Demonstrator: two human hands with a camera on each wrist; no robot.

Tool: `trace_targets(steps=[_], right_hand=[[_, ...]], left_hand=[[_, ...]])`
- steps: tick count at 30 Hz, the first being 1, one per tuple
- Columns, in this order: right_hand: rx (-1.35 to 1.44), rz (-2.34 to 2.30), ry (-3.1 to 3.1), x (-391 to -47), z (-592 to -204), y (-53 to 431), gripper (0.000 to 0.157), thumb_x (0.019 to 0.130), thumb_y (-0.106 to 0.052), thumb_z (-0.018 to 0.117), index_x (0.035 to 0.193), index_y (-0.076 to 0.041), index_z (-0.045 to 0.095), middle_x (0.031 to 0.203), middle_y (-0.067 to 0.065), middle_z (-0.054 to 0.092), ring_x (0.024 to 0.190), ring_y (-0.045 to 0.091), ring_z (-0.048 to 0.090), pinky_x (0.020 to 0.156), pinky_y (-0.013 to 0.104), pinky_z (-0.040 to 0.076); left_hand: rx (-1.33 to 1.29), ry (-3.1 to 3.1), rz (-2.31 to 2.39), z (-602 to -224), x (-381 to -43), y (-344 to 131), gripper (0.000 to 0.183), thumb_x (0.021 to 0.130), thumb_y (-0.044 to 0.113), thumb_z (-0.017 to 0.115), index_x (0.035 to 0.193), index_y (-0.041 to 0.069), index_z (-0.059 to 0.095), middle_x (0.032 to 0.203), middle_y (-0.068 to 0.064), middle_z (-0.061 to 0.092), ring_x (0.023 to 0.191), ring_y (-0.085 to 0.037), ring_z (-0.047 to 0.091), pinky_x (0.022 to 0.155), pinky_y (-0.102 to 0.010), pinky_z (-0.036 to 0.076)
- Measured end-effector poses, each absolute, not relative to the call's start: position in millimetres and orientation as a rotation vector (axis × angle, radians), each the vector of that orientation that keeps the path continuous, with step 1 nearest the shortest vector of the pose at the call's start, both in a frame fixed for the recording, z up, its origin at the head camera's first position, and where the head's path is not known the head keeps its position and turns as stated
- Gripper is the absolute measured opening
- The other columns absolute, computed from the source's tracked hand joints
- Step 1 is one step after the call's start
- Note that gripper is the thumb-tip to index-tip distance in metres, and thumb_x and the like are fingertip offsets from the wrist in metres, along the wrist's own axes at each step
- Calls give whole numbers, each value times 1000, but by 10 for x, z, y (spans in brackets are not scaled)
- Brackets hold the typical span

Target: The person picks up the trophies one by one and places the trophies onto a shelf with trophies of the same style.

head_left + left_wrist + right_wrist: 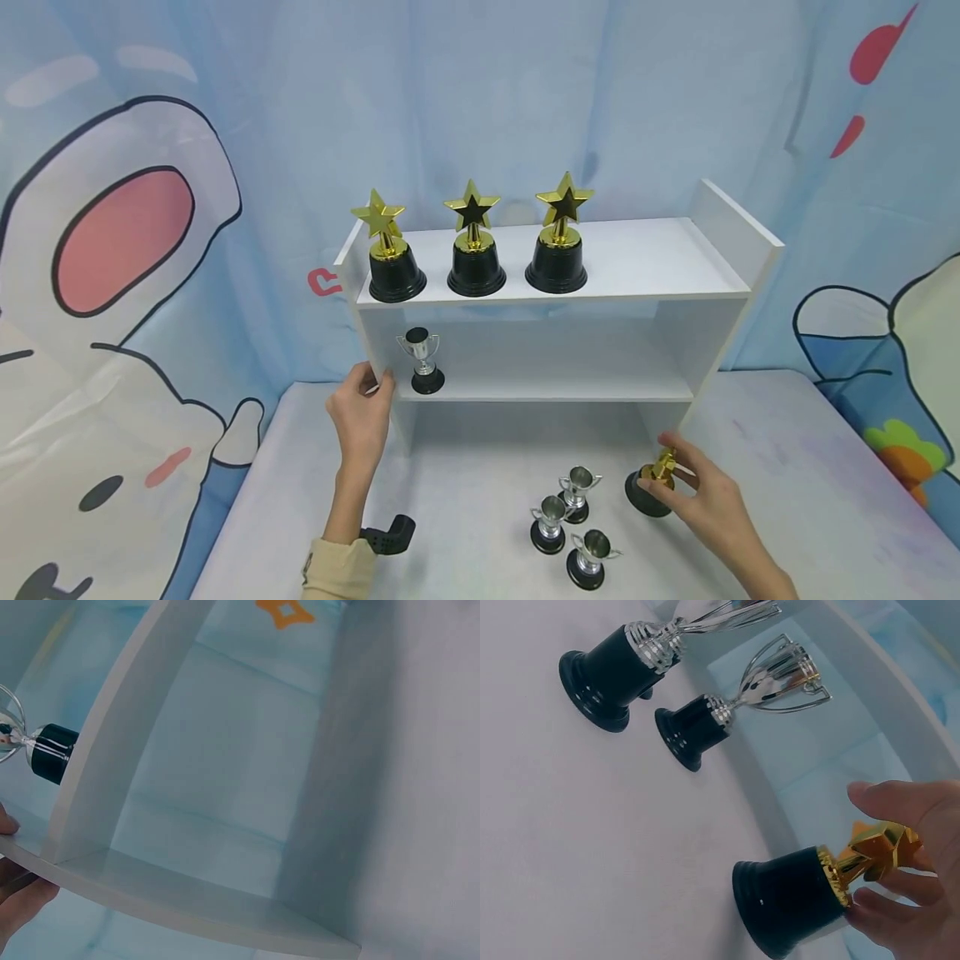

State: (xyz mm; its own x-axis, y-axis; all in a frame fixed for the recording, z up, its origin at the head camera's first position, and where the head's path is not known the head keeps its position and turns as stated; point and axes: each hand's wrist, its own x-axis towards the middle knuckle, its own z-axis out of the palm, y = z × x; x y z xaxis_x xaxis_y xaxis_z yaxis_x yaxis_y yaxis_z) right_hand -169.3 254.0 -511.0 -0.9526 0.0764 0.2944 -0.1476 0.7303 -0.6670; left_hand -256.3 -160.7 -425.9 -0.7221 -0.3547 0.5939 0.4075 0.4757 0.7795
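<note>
My left hand (363, 417) pinches the front edge of the left side panel of a white shelf unit (555, 392), thumb on one face and fingers on the other. My right hand (701, 496) is around the gold star of a star trophy (647, 493) at the table's right. Its fingers curl behind the star, while the thumb (885, 796) stands out to the side. The trophy's black base (787, 900) shows below the fingers. Left of it stand three silver cup trophies (550, 518) on black bases, two of them visible in the right wrist view.
Three gold star trophies (477, 265) line the top shelf from its left end. One silver cup (427, 379) stands at the middle shelf's left end. A black curved object (390, 535) shows beside the left sleeve. A printed blue curtain (495, 100) hangs behind.
</note>
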Motion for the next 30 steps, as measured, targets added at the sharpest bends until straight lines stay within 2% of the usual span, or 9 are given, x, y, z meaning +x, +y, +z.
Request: trace_targets(steps=[3,4,7,9,11,18,21,25,30], right_hand=[[62,1060,-2626,-1699,-5155,2547,81,80,-17,89,146,6,48,138,29,60,122,48,60,89,-1,48],[56,1056,-2628,-1701,-5168,2547,82,80,-17,89,147,6,47,137,29,60,122,47,60,90,2,50],[28,1044,-2652,-1701,-5209,2545,86,81,-18,89,150,6,42,136,29,61,121,48,61,94,24,58],[7,1038,-2667,-1702,-5234,2547,87,82,-17,88,150,7,40,136,30,61,121,50,62,95,40,58],[-6,1034,-2676,-1702,-5253,2550,86,82,-16,88,150,7,40,135,32,61,120,51,62,96,48,57],[-18,1015,-2707,-1718,-5304,2577,71,81,-15,88,139,8,53,128,33,65,115,52,64,90,49,61],[-24,998,-2729,-1720,-5322,2592,65,81,-18,88,133,7,58,126,33,66,113,52,66,92,54,60],[-60,993,-2767,-1706,-5334,2597,61,83,-21,87,130,7,60,125,33,66,113,53,66,96,62,57],[-112,993,-2797,-1701,-5332,2587,61,83,-22,86,131,6,60,122,33,68,114,53,65,98,66,54]], left_hand=[[-48,-1985,-1307,-4259,-2565,-1605,15,90,-1,71,103,-8,75,94,-27,76,88,-38,77,78,-43,67],[-47,-1984,-1309,-4257,-2563,-1605,15,90,-2,71,103,-8,75,93,-27,76,88,-38,77,78,-43,67],[-44,-1986,-1311,-4252,-2556,-1602,14,90,-1,71,103,-8,75,93,-27,76,88,-38,77,78,-43,67],[-40,-1989,-1315,-4250,-2554,-1600,15,91,0,71,103,-8,75,93,-26,76,88,-38,77,78,-43,67],[-37,-1989,-1324,-4248,-2549,-1598,15,91,0,71,103,-8,75,93,-26,76,88,-38,77,78,-44,67],[-40,-1987,-1335,-4253,-2550,-1599,15,91,0,71,103,-8,75,93,-26,76,87,-37,77,79,-44,67],[-47,-1988,-1326,-4259,-2551,-1601,15,91,0,71,104,-8,75,93,-26,76,88,-37,77,79,-44,67],[-51,-1991,-1314,-4266,-2553,-1603,15,91,-1,70,104,-8,74,94,-27,76,88,-38,77,79,-45,67],[-39,-1997,-1313,-4255,-2551,-1602,15,91,0,70,103,-8,75,94,-26,76,89,-38,77,79,-44,67]])
